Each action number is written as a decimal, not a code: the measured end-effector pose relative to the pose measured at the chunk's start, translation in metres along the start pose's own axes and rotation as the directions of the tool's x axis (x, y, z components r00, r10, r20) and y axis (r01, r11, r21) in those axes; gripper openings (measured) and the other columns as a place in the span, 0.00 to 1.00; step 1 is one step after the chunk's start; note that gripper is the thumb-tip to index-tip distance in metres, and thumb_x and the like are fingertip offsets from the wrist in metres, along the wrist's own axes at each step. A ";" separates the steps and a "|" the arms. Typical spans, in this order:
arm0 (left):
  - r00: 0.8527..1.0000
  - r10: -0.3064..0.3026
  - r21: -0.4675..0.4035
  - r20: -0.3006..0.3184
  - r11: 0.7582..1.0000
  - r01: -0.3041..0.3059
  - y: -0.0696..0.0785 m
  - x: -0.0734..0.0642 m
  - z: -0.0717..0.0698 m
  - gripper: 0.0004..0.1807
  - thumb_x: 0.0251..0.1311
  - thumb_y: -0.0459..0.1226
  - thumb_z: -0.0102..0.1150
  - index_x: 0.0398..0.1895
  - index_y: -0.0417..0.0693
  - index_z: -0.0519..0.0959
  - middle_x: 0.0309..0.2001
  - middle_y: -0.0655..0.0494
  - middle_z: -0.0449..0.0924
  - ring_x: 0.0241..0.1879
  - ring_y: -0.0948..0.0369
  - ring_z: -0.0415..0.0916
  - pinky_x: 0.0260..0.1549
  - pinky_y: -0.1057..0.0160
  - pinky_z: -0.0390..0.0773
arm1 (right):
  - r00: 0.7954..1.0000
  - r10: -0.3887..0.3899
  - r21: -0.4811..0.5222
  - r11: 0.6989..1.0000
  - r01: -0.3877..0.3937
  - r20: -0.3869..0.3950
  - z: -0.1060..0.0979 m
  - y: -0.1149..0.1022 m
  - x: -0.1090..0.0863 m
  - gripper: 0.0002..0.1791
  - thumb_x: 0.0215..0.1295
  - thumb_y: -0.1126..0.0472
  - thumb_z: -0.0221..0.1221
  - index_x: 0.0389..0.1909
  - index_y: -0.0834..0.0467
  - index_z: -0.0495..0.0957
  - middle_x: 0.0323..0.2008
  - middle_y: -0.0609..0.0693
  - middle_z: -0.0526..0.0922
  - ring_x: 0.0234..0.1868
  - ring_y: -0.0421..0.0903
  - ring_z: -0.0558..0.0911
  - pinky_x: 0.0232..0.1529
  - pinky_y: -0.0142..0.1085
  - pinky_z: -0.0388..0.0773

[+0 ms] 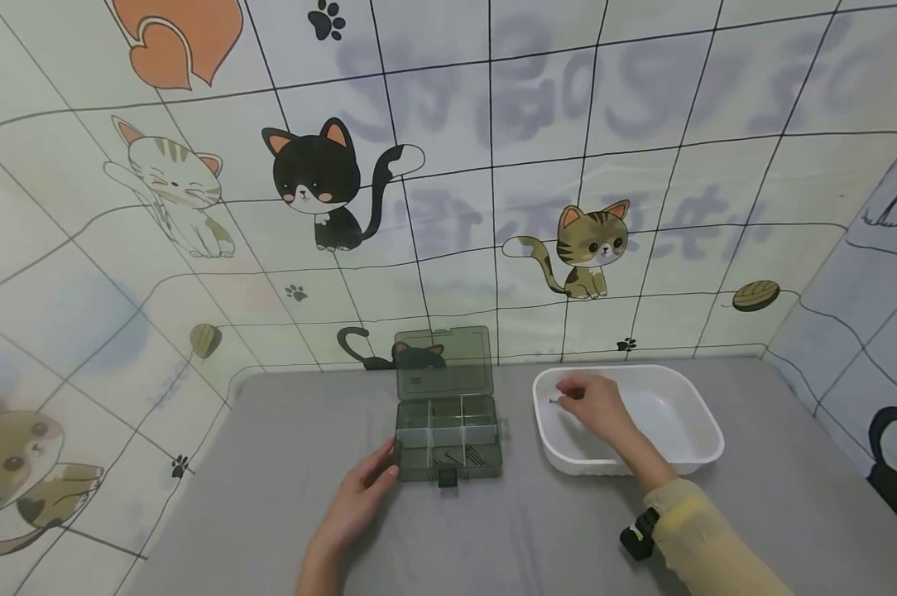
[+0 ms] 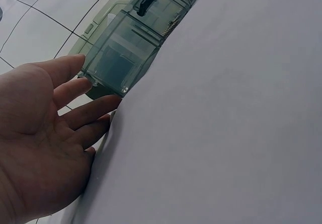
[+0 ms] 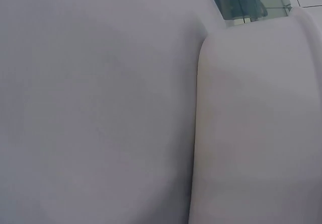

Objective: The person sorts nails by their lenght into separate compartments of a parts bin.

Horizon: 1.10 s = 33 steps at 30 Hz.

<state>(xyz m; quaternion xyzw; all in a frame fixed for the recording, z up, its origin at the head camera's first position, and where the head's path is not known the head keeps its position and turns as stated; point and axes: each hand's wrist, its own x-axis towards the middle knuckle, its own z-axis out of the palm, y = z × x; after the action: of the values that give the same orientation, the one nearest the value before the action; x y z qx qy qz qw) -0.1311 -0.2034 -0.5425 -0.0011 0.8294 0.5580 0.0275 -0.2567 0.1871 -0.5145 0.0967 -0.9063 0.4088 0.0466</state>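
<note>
A translucent green compartment box [image 1: 448,454] stands on the grey cloth with its lid [image 1: 444,364] raised at the back. Several thin screws [image 1: 480,458] lie in its front right part. At the box's left side, the fingertips of my left hand [image 1: 355,501] touch it, fingers loosely extended; the left wrist view shows the same hand [image 2: 55,128] beside the box [image 2: 126,48]. Over the left part of a white basin [image 1: 660,414], my right hand [image 1: 597,407] pinches a small screw [image 1: 555,401]. The right wrist view does not show this hand.
Grey cloth [image 1: 285,447] covers the table. Behind it rises a cat-printed backdrop [image 1: 456,215] with grid lines. A black strap-like object [image 1: 895,472] stands at the far right edge. The basin's outer wall [image 3: 256,118] fills much of the right wrist view.
</note>
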 end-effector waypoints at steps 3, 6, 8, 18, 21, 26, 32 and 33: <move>1.000 -0.005 0.003 0.001 1.000 0.005 0.002 0.000 0.000 0.28 0.75 0.39 0.57 0.75 0.44 0.68 0.68 0.37 0.73 0.72 0.39 0.62 0.69 0.39 0.63 | 1.000 0.002 -0.019 1.000 -0.001 0.012 0.000 0.002 0.001 0.12 0.60 0.71 0.67 0.45 0.70 0.85 0.39 0.60 0.88 0.42 0.57 0.86 0.44 0.47 0.84; 1.000 -0.012 0.008 0.004 1.000 0.012 0.003 0.000 0.000 0.28 0.75 0.39 0.57 0.75 0.44 0.69 0.68 0.37 0.73 0.72 0.40 0.62 0.69 0.39 0.62 | 1.000 0.002 -0.036 0.999 -0.001 0.022 -0.001 0.005 0.002 0.12 0.59 0.71 0.67 0.44 0.71 0.85 0.38 0.61 0.88 0.42 0.57 0.86 0.44 0.48 0.84; 1.000 -0.011 0.009 0.006 1.000 0.011 0.003 0.000 0.001 0.28 0.75 0.39 0.56 0.75 0.44 0.69 0.68 0.36 0.73 0.72 0.40 0.62 0.69 0.39 0.62 | 1.000 -0.002 -0.053 0.999 0.004 0.029 -0.001 0.006 0.002 0.12 0.58 0.71 0.68 0.43 0.71 0.85 0.38 0.61 0.88 0.42 0.57 0.85 0.44 0.49 0.84; 1.000 -0.019 0.010 -0.001 1.000 0.019 0.000 0.000 0.001 0.28 0.75 0.39 0.57 0.75 0.44 0.69 0.68 0.37 0.73 0.73 0.40 0.62 0.69 0.39 0.62 | 0.996 -0.022 -0.116 0.993 0.032 0.085 0.002 0.012 0.009 0.11 0.56 0.70 0.68 0.39 0.71 0.85 0.35 0.60 0.86 0.40 0.57 0.83 0.46 0.50 0.82; 1.000 -0.011 0.005 -0.005 1.000 0.011 0.001 0.000 0.000 0.28 0.75 0.39 0.57 0.75 0.45 0.69 0.68 0.37 0.73 0.72 0.40 0.62 0.69 0.39 0.62 | 0.994 -0.019 -0.132 0.991 0.033 0.104 0.003 0.013 0.011 0.10 0.56 0.70 0.68 0.38 0.70 0.85 0.35 0.59 0.86 0.40 0.56 0.83 0.46 0.49 0.81; 1.000 0.000 -0.006 -0.010 1.000 0.000 0.001 0.000 -0.001 0.28 0.75 0.39 0.57 0.75 0.44 0.69 0.68 0.37 0.73 0.72 0.40 0.62 0.69 0.39 0.62 | 0.990 -0.042 -0.158 0.985 0.063 0.131 0.007 0.013 0.012 0.07 0.55 0.72 0.67 0.36 0.69 0.85 0.33 0.56 0.85 0.38 0.53 0.82 0.45 0.48 0.81; 1.000 -0.002 -0.008 -0.006 1.000 0.002 0.001 -0.002 0.001 0.28 0.75 0.39 0.57 0.75 0.45 0.69 0.68 0.37 0.72 0.72 0.40 0.62 0.69 0.39 0.62 | 0.988 -0.060 -0.194 0.977 0.088 0.145 0.007 0.010 0.008 0.06 0.55 0.73 0.67 0.35 0.67 0.84 0.32 0.54 0.83 0.37 0.52 0.80 0.44 0.49 0.80; 1.000 -0.001 -0.009 -0.007 1.000 0.001 0.001 -0.002 0.001 0.28 0.75 0.39 0.57 0.75 0.45 0.69 0.68 0.37 0.72 0.72 0.40 0.62 0.69 0.39 0.62 | 0.987 -0.058 -0.200 0.976 0.087 0.148 0.007 0.009 0.008 0.06 0.56 0.73 0.67 0.35 0.67 0.84 0.32 0.54 0.83 0.37 0.51 0.80 0.44 0.49 0.80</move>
<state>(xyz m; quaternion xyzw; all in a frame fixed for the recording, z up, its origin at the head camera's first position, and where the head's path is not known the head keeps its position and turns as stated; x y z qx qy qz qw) -0.1294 -0.2022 -0.5420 -0.0036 0.8270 0.5616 0.0248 -0.2660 0.1865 -0.5245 0.1531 -0.9405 0.3032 0.0072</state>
